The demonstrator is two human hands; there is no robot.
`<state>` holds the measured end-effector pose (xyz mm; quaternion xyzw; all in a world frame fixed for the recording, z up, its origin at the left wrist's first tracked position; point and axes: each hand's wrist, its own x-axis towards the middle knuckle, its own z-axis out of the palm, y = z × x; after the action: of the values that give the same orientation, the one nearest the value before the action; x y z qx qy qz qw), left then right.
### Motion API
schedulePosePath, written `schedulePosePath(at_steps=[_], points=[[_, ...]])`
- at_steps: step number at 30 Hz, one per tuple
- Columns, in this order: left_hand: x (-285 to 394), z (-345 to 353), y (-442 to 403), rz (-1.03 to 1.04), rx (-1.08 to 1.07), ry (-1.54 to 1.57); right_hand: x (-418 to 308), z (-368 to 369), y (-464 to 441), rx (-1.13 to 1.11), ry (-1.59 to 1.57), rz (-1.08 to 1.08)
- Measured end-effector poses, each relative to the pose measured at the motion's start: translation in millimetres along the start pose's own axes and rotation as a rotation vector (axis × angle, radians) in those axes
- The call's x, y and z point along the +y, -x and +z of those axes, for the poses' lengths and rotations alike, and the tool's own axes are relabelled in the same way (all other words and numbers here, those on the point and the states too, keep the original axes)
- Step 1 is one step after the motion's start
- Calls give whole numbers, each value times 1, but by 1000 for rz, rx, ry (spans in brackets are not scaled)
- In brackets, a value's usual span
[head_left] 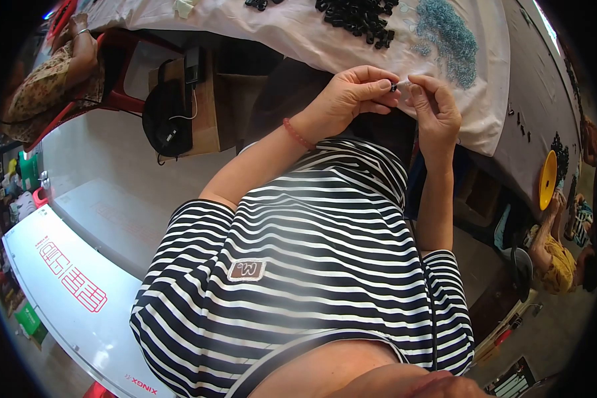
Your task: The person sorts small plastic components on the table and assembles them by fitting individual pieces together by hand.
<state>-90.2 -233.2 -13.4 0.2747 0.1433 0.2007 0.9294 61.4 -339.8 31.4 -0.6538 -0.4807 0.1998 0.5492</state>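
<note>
My left hand (pixel 358 96) pinches a small black piece (pixel 393 87) between thumb and fingertips, just above the near edge of the cloth-covered table. A red bead bracelet is on that wrist. Close beside it, my right hand (pixel 435 111) is closed, thumb against forefinger, its tips facing the black piece. Something small and pale seems to be at those fingertips, but I cannot make it out. Beyond the hands on the pale cloth (pixel 278 33) lie a heap of small black pieces (pixel 358 20) and a heap of bluish, clear small pieces (pixel 448 40).
At right, a grey-covered table holds a yellow dish (pixel 547 180), scattered black pieces and a person's hand. Left are a red chair (pixel 116 66), a cardboard box (pixel 209 109) with a black bag and cable, and a white printed board (pixel 66 278). Another person sits upper left.
</note>
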Motion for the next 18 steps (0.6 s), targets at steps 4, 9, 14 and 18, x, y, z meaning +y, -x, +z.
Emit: schedulePosePath(at_steps=[4, 9, 14, 18], points=[[-7, -6, -4, 46, -9, 3, -6, 0, 3, -25, 12, 63], [-6, -1, -3, 64, 9, -43, -1, 7, 2, -1, -25, -25], [-8, 2, -1, 94, 20, -99, -2, 5, -2, -28, 116, -134], [-9, 3, 0, 125, 20, -158, -6, 4, -2, -77, 245, -148]])
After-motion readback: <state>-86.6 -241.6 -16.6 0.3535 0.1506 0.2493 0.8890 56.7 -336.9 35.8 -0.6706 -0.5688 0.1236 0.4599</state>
